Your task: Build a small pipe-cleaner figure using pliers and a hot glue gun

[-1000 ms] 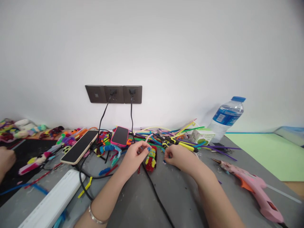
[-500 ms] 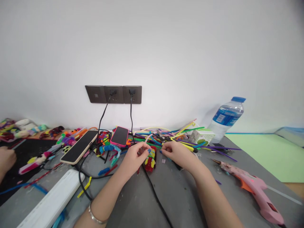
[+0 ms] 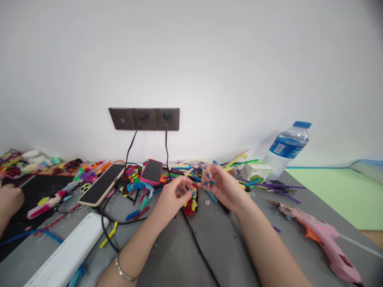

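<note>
A small red-and-yellow pipe-cleaner figure (image 3: pixel 190 206) lies on the grey table in front of me. My left hand (image 3: pixel 177 194) curves around its upper end, thumb over a yellow part and fingers bent above; the exact contact is partly hidden. Just to the right, my right hand (image 3: pixel 220 185) is raised and turned palm-up, its fingers loosely curled and apart, with nothing visible in them. The right fingertips come close to the left ones. Behind both hands lies a pile of coloured pipe cleaners (image 3: pixel 239 162).
A pink glue gun (image 3: pixel 321 235) lies at right, near a water bottle (image 3: pixel 289 145) and a small box (image 3: pixel 255 172). Two phones (image 3: pixel 103 185), a white power strip (image 3: pixel 70 251) and black cables (image 3: pixel 197 247) occupy the left and middle. Another person's hand (image 3: pixel 10 201) is at far left.
My right hand has lifted and rolled palm-up, its fingers loosening. The left thumb and fingers have shifted slightly right over the figure, which stays in place.
</note>
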`<state>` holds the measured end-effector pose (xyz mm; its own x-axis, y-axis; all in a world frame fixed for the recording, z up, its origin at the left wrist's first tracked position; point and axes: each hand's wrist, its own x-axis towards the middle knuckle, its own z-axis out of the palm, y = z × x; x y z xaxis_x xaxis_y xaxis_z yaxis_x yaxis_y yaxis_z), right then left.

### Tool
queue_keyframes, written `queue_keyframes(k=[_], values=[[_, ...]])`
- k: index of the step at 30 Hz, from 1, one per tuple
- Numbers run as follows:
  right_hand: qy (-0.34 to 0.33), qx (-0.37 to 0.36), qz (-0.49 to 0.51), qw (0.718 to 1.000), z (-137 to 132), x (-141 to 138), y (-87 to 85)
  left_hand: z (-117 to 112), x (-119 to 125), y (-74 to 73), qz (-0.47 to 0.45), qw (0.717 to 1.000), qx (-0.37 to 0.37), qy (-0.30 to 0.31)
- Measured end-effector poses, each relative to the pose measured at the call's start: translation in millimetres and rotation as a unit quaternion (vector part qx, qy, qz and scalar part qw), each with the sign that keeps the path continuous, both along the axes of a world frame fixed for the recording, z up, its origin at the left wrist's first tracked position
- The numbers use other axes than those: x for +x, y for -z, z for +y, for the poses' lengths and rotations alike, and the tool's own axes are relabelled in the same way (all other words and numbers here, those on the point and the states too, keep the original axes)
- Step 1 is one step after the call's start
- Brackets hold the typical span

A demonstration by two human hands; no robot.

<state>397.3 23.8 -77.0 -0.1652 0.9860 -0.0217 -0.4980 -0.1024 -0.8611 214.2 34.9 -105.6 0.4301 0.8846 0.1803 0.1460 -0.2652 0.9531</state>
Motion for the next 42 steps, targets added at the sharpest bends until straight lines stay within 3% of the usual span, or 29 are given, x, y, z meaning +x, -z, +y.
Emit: queue_keyframes(k=[12, 19, 42], values=[[-0.047, 0.004, -0.077, 0.996, -4.3, -13.1, 1.9, -1.1, -1.0, -3.2, 0.024, 0.999, 0.036, 0.010], [-0.050, 0.053, -0.091, 0.993, -4.9, -11.6, 2.4, 1.9, -2.8, 2.3, -0.042, 0.997, 0.003, 0.062], [-0.049, 0.054, -0.046, 0.996, -6.2, -14.2, -5.1, 1.9, -3.7, -1.8, -0.055, 0.998, -0.022, 0.018]])
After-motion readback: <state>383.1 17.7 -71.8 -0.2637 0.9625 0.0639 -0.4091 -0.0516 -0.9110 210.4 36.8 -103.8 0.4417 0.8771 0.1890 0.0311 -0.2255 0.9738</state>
